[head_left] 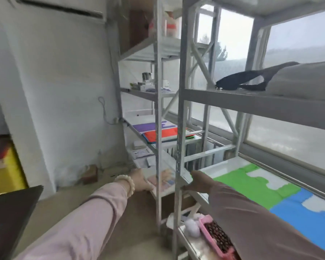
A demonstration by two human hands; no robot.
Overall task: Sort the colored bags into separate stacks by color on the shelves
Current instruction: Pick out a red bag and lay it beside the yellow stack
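Note:
A green bag lies flat on the near shelf at the right, with a blue bag beside it, closer to me. On the far shelf unit a purple bag and a red bag lie side by side, the red one on top of other colours. My right hand is at the near shelf's left corner, next to the green bag; its fingers are partly hidden by the metal upright. My left hand, with a bead bracelet, reaches to the edge of a low shelf holding papers and holds nothing.
Metal uprights stand between my hands. A grey bundle with black straps lies on the upper right shelf. A pink basket sits on the bottom shelf. A yellow bin and a dark flat object are at the left.

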